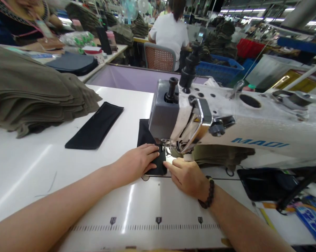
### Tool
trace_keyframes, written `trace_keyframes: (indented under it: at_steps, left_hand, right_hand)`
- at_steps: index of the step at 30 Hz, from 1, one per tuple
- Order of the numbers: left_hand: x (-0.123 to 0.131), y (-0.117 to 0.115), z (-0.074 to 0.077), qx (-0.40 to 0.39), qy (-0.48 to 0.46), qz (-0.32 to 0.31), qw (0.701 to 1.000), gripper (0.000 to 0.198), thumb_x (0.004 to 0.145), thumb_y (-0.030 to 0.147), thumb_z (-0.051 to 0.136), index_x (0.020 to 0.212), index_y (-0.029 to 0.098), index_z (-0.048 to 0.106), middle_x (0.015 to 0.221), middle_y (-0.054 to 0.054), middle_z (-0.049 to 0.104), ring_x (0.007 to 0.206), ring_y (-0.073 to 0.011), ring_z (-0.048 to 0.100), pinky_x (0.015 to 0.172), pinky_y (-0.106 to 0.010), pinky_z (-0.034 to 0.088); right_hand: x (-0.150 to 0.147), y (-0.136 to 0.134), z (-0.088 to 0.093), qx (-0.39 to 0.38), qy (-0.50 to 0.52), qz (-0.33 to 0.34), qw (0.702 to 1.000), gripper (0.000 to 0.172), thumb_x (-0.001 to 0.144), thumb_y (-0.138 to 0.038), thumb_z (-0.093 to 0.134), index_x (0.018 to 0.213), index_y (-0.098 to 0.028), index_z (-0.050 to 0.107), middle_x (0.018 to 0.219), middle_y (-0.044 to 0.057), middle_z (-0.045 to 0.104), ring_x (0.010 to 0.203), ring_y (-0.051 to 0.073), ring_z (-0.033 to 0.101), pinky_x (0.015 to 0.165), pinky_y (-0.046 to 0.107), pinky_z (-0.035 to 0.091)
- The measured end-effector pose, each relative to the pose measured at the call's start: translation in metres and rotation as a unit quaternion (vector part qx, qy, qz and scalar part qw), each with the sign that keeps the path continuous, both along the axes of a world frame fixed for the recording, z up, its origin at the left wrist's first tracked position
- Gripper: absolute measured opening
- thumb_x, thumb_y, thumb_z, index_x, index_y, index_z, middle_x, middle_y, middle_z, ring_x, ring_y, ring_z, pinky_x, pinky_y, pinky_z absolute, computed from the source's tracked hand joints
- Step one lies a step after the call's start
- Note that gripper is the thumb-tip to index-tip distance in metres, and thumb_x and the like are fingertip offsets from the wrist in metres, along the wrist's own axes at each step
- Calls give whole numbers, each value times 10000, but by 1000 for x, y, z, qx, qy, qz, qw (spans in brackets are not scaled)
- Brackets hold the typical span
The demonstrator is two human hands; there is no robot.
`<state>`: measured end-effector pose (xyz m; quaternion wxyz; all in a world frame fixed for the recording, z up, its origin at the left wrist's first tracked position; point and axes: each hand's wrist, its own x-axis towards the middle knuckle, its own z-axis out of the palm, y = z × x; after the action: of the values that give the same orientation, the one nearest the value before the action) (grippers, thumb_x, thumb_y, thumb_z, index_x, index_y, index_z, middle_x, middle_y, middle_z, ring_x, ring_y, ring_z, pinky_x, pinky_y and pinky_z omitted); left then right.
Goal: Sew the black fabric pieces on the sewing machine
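A black fabric piece (144, 132) lies under the head of a white sewing machine (252, 129). My left hand (137, 161) rests flat on this piece, fingers stretched toward the lit needle area. On the other side, my right hand (188, 176), with a dark beaded bracelet (209, 196) at the wrist, touches the right edge of the cloth with its extended index finger. Its other fingers are curled, and whether they hold anything is hidden. The needle and presser foot are mostly covered by the machine head. A second black fabric piece (95, 126) lies to the left.
A tall stack of olive fabric (37, 94) stands at the left of the white table (76, 189). More olive cloth (223, 155) sits behind the needle, under the machine arm. A black tray (263, 183) lies at right. Ahead, a person in white (170, 33) sits facing away.
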<state>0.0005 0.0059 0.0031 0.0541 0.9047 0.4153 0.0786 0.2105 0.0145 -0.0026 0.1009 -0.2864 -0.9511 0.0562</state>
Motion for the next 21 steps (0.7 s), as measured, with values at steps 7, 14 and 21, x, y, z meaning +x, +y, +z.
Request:
trace_keyframes:
  at_steps: [7, 14, 21]
  left_hand:
    - [-3, 1, -4, -59, -61, 11, 996, 374, 851, 350, 475, 1114, 89, 526, 1204, -158, 486, 1152, -259, 428, 950, -390, 391]
    - [-5, -2, 2, -78, -32, 0, 996, 582, 766, 525, 525, 1130, 71, 520, 1202, -184, 461, 1178, -322, 385, 948, -439, 379]
    - [-3, -3, 1, -58, -11, 5, 998, 452, 862, 406, 420, 1147, 69, 515, 1165, -177, 490, 1186, -313, 381, 945, -441, 385]
  right_hand:
    - [-2, -1, 0, 6, -5, -20, 1000, 203, 781, -114, 467, 932, -160, 597, 697, 18, 590, 653, 149, 528, 593, 254, 332]
    - [1, 1, -1, -15, 44, -27, 999, 258, 783, -112, 417, 957, -142, 606, 687, 32, 581, 659, 145, 512, 588, 245, 324]
    - [10, 3, 6, -37, 72, 32, 996, 224, 764, -116, 389, 734, -169, 604, 613, 11, 522, 565, 128, 433, 519, 247, 270]
